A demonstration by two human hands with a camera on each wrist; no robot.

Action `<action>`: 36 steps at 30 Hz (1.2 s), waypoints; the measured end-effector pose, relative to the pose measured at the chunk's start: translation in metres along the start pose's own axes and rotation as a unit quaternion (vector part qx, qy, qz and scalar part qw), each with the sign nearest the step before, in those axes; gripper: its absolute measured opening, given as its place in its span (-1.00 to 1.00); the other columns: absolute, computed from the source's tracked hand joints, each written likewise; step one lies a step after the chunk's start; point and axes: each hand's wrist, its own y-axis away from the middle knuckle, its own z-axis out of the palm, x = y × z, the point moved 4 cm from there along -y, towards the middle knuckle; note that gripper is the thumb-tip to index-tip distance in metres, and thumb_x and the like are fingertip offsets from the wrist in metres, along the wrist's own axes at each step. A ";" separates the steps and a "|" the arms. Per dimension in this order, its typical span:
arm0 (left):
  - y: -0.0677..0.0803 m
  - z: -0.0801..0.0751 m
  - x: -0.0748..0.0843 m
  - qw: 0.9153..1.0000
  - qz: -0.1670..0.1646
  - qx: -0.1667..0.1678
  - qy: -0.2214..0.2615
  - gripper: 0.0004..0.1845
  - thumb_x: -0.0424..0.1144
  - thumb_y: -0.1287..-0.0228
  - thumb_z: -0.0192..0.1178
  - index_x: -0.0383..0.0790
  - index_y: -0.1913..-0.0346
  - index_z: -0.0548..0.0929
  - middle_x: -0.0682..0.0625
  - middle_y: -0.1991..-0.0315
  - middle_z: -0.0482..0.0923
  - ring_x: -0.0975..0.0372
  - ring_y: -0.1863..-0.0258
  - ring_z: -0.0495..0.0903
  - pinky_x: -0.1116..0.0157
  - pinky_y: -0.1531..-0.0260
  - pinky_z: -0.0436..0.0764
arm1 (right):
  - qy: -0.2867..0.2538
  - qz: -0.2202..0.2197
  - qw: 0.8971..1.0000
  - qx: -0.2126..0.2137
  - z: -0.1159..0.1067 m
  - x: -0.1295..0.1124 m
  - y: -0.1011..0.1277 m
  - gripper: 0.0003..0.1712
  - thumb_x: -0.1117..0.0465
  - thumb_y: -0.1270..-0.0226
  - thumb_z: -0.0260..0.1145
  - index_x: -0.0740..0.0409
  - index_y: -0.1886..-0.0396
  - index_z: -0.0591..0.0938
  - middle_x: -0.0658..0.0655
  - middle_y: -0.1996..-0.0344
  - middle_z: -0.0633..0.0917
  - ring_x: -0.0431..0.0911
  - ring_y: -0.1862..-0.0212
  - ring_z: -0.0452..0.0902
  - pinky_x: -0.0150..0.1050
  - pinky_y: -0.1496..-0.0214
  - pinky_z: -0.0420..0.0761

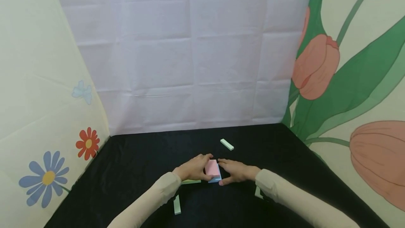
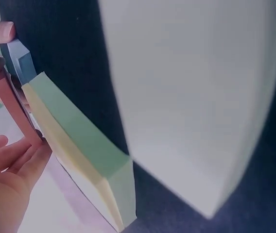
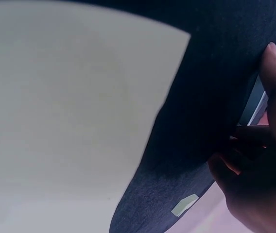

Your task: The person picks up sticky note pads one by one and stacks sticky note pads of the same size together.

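My left hand [image 1: 196, 167] pinches a pink block [image 1: 212, 168] between thumb and fingers. Beneath it, a light blue block [image 1: 215, 179] lies flat and juts out at the near and right sides. At its right, my right hand [image 1: 235, 171] has thumb and fingers spread, with their tips close to the blue block's corners; whether they press on it is hard to tell. From the left wrist view, the pink block's edge [image 2: 14, 104] shows between the left thumb and fingers. A green and yellow block [image 2: 79, 141] lies under the left hand, partly hidden in the head view.
On the black cloth, a pale green strip-shaped block [image 1: 226, 144] lies beyond the hands. Another pale green block [image 1: 177, 205] sits below the left forearm, and one more [image 1: 257, 192] is half covered by the right sleeve. A white sheet [image 1: 190, 52] hangs behind.
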 end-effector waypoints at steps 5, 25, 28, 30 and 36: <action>0.000 0.002 0.002 1.000 0.003 -0.011 -0.005 -0.16 0.12 -0.18 0.36 -0.26 -0.39 0.32 -0.03 -0.06 0.53 0.31 0.13 0.45 0.42 0.15 0.48 | 0.006 -0.008 1.000 0.002 -0.001 -0.002 0.001 -0.07 -0.16 -0.28 0.38 0.43 -0.38 0.34 0.39 -0.42 0.28 0.22 -0.39 0.25 0.11 -0.33 0.29; -0.002 0.005 0.005 0.999 -0.002 -0.037 -0.030 -0.09 0.19 -0.17 0.36 -0.25 -0.43 0.28 -0.07 -0.15 0.52 0.31 0.08 0.48 0.37 0.04 0.50 | 0.015 -0.008 1.000 0.002 0.000 -0.002 0.000 -0.08 -0.16 -0.29 0.38 0.42 -0.38 0.35 0.37 -0.42 0.29 0.19 -0.40 0.25 0.09 -0.34 0.29; -0.002 0.005 0.004 0.999 0.001 -0.037 -0.027 -0.08 0.20 -0.16 0.36 -0.25 -0.43 0.28 -0.07 -0.15 0.52 0.32 0.09 0.48 0.37 0.04 0.51 | 0.019 -0.014 1.000 0.006 0.001 -0.001 0.000 -0.08 -0.16 -0.29 0.38 0.43 -0.38 0.35 0.38 -0.41 0.29 0.20 -0.39 0.26 0.10 -0.33 0.30; -0.003 0.005 0.003 0.999 0.002 -0.038 -0.027 -0.08 0.20 -0.16 0.36 -0.24 -0.44 0.27 -0.08 -0.15 0.52 0.31 0.08 0.48 0.36 0.04 0.50 | 0.019 -0.016 1.000 0.007 0.002 0.000 0.000 -0.08 -0.16 -0.29 0.38 0.44 -0.37 0.35 0.39 -0.41 0.29 0.21 -0.39 0.26 0.10 -0.33 0.30; -0.005 0.007 0.000 0.999 0.011 -0.040 -0.024 -0.08 0.17 -0.17 0.37 -0.22 -0.46 0.24 -0.07 -0.16 0.50 0.30 0.07 0.47 0.36 0.04 0.50 | 0.017 -0.014 1.000 0.004 0.001 -0.001 0.000 -0.08 -0.16 -0.30 0.37 0.43 -0.38 0.35 0.39 -0.41 0.29 0.21 -0.39 0.25 0.10 -0.33 0.30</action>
